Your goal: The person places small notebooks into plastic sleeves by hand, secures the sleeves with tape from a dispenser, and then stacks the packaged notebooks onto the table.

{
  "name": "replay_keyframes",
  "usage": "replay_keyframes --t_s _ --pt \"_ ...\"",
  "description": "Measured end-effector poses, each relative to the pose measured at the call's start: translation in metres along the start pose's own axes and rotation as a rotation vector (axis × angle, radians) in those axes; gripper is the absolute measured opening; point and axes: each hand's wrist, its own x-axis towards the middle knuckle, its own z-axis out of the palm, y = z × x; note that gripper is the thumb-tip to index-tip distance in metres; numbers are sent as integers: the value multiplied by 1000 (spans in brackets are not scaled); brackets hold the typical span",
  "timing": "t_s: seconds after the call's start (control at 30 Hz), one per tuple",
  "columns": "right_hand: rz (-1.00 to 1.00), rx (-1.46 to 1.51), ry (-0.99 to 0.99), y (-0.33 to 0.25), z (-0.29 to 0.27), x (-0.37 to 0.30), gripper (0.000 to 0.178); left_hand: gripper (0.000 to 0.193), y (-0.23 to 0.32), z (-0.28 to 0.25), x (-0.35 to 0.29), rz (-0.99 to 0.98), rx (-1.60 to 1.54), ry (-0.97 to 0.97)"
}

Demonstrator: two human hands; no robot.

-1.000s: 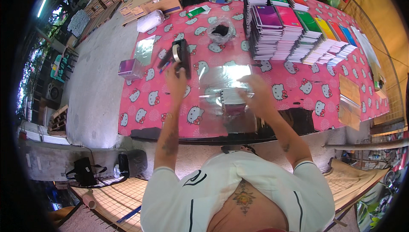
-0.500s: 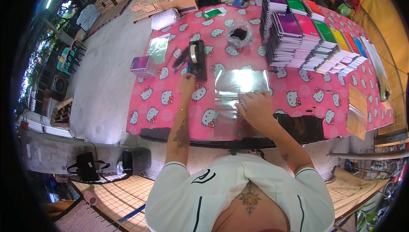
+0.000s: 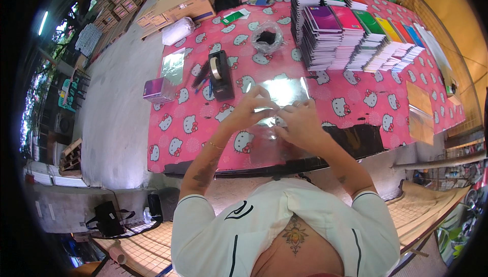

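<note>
A shiny clear plastic sheet (image 3: pixel 290 92) lies on the pink table in front of me, its top part catching a bright glare. My right hand (image 3: pixel 303 124) bends its fingers over the plastic, thumb toward the left. Close beside it, my left hand (image 3: pixel 249 110) has thumb and fingers pinched together at the plastic; what is between the fingertips is too small to make out. The two hands' fingertips nearly meet. Just up and left of them stands a black tape dispenser (image 3: pixel 222 86) with a roll of tape, with pens (image 3: pixel 202 84) at its left side.
Stacks of spiral notebooks (image 3: pixel 325 38) in several colours stand at the back right. A short purple stack (image 3: pixel 158 90) sits at the left edge, near another clear sheet (image 3: pixel 173 67). Farther back are a crumpled plastic bag (image 3: pixel 267 38), an open carton (image 3: pixel 185 2) and another person's hand.
My left hand has moved from the tape dispenser rightward to the plastic sheet, meeting my right hand. The right hand's fingers have drawn in toward it. The view has shifted slightly.
</note>
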Motion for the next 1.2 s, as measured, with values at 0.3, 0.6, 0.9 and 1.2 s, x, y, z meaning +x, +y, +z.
replay_keyframes --t_s 0.3,0.6,0.9,1.2 --pt "-76 446 94 91 51 -60 60 17 6 30 32 210 235 101" --pt "-147 517 107 83 83 -60 49 56 -16 81 46 61 221 228" --pt "352 1205 -230 104 81 -4 50 58 -64 67 10 -414 -558 -82" --pt "-109 738 16 95 57 -42 69 47 14 78 -1 136 509 139"
